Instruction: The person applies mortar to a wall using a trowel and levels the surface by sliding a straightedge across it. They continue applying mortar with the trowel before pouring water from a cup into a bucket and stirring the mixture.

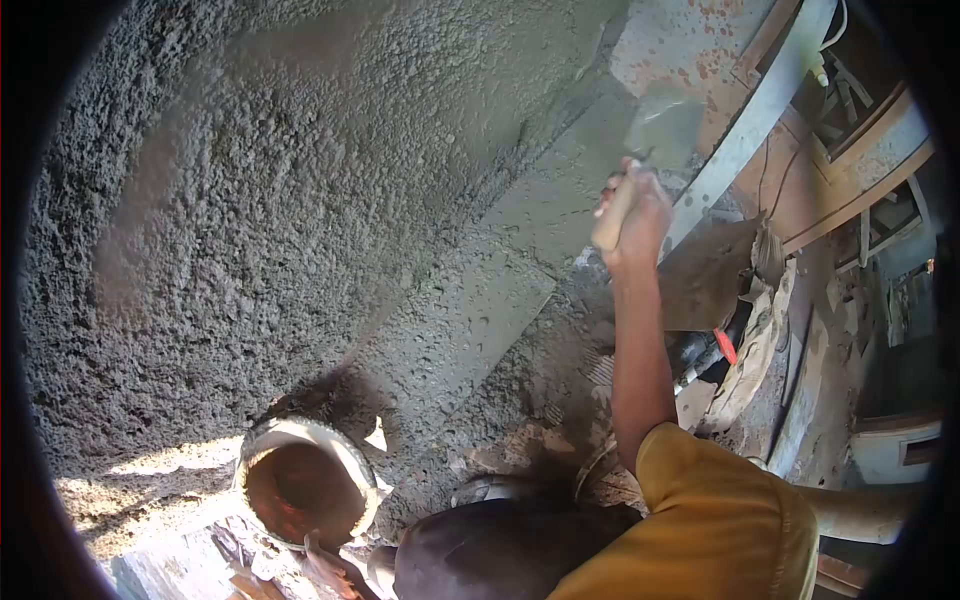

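Building site indoors: rough wet cement [270, 220] spread wide, cement-rimmed bucket [305, 485] near left, scattered debris [755, 345] right.

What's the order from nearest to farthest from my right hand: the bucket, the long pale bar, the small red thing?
From your right hand:
1. Long pale bar, just to its right
2. Small red thing, lower right
3. Bucket, far lower left

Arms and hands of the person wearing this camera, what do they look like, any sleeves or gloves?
The right hand is ungloved, its forearm bare, with no watch or band visible. A mustard-yellow sleeve ends near the elbow. The left one can't be made out clearly.
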{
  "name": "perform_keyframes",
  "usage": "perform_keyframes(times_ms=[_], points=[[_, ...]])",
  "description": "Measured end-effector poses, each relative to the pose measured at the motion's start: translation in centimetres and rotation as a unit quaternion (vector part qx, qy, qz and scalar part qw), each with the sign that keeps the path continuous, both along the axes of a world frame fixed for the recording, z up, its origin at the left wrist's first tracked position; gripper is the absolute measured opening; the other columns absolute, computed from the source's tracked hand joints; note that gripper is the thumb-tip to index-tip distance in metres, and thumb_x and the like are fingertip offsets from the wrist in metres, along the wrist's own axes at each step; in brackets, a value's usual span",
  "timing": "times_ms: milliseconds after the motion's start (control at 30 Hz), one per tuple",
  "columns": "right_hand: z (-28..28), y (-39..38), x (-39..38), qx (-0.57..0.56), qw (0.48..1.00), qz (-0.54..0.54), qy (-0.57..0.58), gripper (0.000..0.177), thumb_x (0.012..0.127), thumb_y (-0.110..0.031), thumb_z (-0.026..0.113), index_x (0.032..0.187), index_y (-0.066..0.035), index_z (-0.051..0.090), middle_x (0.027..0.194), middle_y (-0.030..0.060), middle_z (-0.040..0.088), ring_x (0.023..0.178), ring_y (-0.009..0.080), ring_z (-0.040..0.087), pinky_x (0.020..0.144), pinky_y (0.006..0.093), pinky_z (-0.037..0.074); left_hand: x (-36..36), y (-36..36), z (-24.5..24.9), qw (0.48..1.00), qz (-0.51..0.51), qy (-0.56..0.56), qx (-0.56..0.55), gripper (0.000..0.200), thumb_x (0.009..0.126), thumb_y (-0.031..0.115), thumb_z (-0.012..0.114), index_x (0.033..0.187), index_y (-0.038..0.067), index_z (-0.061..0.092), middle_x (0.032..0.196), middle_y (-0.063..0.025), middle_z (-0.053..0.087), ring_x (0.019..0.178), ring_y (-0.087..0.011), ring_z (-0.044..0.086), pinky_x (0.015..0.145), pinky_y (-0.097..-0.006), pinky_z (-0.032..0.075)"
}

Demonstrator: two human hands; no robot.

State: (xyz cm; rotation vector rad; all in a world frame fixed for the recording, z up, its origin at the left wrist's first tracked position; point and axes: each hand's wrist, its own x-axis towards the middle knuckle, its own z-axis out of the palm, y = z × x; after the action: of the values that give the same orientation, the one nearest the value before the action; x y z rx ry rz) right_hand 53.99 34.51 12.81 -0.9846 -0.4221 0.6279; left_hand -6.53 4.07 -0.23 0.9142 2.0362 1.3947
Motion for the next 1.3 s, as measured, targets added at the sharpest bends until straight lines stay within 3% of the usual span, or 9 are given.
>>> perform_keyframes(times_ms=[133,267,433,533,633,1000,1133,1267,1300], points=[[0.0,7.2,4.2,-0.1,0.93,-0.297,-0.193,0.031,0.099,-0.026,0.066,0.115,0.0,0.065,0.083,0.01,0.065,0.068,0.0204,0.066,0.058,0.0337,0.054,1.1,-0.7,2.0,0.992,0.087,-0.089,-0.016,0.037,0.096,0.025,0.06,0.122,0.0,0.059,0.107,-0.0107,0.062,0.092,-0.0195,0.061,0.082,-0.0335,0.053],[-4.9,12.1,5.0,-0.192,0.677,-0.398,-0.589,0.036,0.098,-0.024,0.07,0.122,0.001,0.063,0.083,0.0074,0.065,0.074,0.0187,0.067,0.065,0.0312,0.055,0.8,-2.3,1.8,0.971,0.194,-0.138,-0.022,0.031,0.089,0.018,0.065,0.114,0.0,0.059,0.093,-0.0074,0.061,0.085,-0.0162,0.058,0.077,-0.033,0.052],[0.8,-1.5,-10.5,0.018,0.963,0.037,-0.267,0.035,0.1,-0.03,0.069,0.12,-0.002,0.063,0.082,0.0051,0.061,0.07,0.0145,0.06,0.062,0.0289,0.051,1.1,-5.1,2.1,0.936,0.31,-0.115,-0.117,0.017,0.095,0.018,0.062,0.087,0.004,0.061,0.083,-0.002,0.057,0.087,-0.0113,0.055,0.078,-0.0303,0.046],[-5.5,-6.5,-16.5,-0.104,0.966,0.104,-0.211,0.025,0.101,-0.026,0.066,0.097,-0.002,0.064,0.071,0.0046,0.058,0.059,0.0121,0.053,0.053,0.0276,0.046,0.6,-7.8,1.9,0.964,0.263,-0.004,0.03,0.02,0.091,0.017,0.063,0.096,-0.002,0.066,0.089,-0.0063,0.063,0.081,-0.0169,0.059,0.071,-0.0295,0.05],[-12.2,-13.6,-18.9,-0.293,0.92,0.196,-0.171,0.025,0.1,-0.024,0.065,0.087,-0.004,0.058,0.069,0.0032,0.056,0.055,0.0111,0.05,0.048,0.0282,0.042,-1.4,-11.4,3.3,0.873,0.46,-0.141,0.081,0.021,0.089,0.017,0.064,0.096,-0.002,0.066,0.096,-0.01,0.065,0.08,-0.0192,0.06,0.074,-0.0298,0.053],[-16.2,-20.1,-24.4,-0.222,0.494,0.584,-0.605,0.035,0.09,-0.029,0.074,0.098,0.004,0.066,0.085,0.0192,0.067,0.071,0.0239,0.065,0.063,0.0406,0.05,-11.5,-29.8,-9.8,0.751,0.585,-0.217,0.218,0.012,0.083,0.005,0.069,0.092,0.002,0.063,0.091,-0.0098,0.058,0.077,-0.0261,0.061,0.069,-0.0417,0.063],[-13.4,-20.8,-34.4,-0.188,0.455,0.715,-0.497,0.027,0.087,-0.021,0.071,0.098,0.003,0.066,0.08,0.0171,0.067,0.069,0.023,0.067,0.064,0.0395,0.053,-10.1,-29.6,-17.6,0.687,0.576,-0.423,0.132,0.014,0.09,0.015,0.069,0.096,0.003,0.068,0.09,-0.0105,0.066,0.082,-0.0249,0.066,0.073,-0.0367,0.057],[-11.8,-22.3,-45.2,-0.108,0.284,0.867,-0.395,0.016,0.088,-0.017,0.066,0.083,-0.001,0.065,0.072,0.0108,0.066,0.065,0.018,0.067,0.052,0.0371,0.052,-11.1,-35.9,-29.7,0.883,0.395,-0.115,-0.226,0.042,0.094,0.038,0.064,0.114,0.003,0.075,0.111,-0.014,0.073,0.098,-0.0218,0.067,0.096,-0.0348,0.048],[-12.2,-23.1,-48.0,-0.083,0.248,0.906,-0.334,0.018,0.088,-0.017,0.066,0.082,0.0,0.065,0.072,0.0116,0.066,0.061,0.0185,0.067,0.05,0.0363,0.052,-11.4,-36.1,-29.4,0.813,0.446,-0.374,0.009,0.039,0.095,0.033,0.067,0.12,0.004,0.072,0.114,-0.0133,0.073,0.099,-0.023,0.068,0.094,-0.036,0.05]])
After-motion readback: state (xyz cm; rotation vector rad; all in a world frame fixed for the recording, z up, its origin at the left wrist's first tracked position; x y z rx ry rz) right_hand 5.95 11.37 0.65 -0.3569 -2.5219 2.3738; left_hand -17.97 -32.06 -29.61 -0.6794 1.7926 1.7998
